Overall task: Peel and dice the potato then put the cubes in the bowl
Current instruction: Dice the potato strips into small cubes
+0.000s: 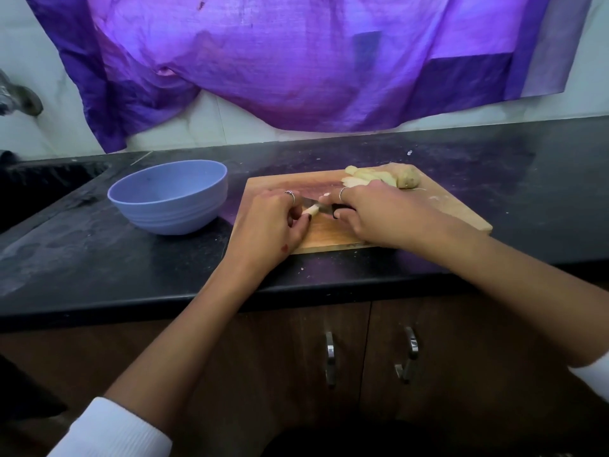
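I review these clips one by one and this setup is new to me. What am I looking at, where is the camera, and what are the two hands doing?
There is no machine here: a person works with bare hands, and the single camera sits on their head, looking forward and down. On the dark countertop lie a wooden cutting board and, to its left, a blue bowl; I see nothing in the visible part of it. The left hand pinches a pale potato strip on the board. The right hand grips a knife, its blade at that strip. More potato pieces are piled at the board's far edge. A purple cloth hangs on the wall behind.
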Demonstrator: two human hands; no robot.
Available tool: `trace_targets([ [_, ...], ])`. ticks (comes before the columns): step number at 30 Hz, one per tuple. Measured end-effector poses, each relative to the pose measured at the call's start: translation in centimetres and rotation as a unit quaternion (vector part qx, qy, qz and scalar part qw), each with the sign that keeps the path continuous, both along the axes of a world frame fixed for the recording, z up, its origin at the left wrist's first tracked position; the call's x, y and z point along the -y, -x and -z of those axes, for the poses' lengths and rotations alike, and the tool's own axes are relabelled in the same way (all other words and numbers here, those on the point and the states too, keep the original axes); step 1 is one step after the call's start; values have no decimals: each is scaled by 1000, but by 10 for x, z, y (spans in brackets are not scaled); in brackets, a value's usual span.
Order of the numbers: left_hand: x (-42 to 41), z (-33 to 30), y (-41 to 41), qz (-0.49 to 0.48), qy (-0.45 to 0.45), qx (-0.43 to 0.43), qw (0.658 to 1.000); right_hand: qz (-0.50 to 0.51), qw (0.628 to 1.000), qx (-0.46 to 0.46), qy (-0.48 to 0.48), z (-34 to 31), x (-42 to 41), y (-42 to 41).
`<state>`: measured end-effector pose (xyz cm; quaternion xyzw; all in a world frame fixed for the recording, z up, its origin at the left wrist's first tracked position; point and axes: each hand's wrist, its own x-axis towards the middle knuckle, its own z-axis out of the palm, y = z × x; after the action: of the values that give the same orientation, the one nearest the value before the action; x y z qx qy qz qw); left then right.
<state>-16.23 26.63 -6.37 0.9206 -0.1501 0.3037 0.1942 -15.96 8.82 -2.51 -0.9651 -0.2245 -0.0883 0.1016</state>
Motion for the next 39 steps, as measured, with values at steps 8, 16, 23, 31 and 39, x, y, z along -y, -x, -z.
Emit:
trace_targets([
  [8, -1, 1, -3, 0, 4, -6, 1000, 17, 997, 75, -11, 12, 14, 12],
  [16, -2, 2, -6, 2, 3, -5, 1000, -2, 997, 54, -57, 12, 12, 8],
  [23, -2, 1, -5, 3, 1, -4, 1000, -8, 998, 11, -62, 5, 2, -5],
  [31, 0, 3, -3, 7, 21, -19, 1000, -8, 1000, 10, -8, 4, 9, 4],
  [39, -1, 3, -6, 7, 25, -12, 1000, 15, 997, 54, -59, 13, 14, 16],
])
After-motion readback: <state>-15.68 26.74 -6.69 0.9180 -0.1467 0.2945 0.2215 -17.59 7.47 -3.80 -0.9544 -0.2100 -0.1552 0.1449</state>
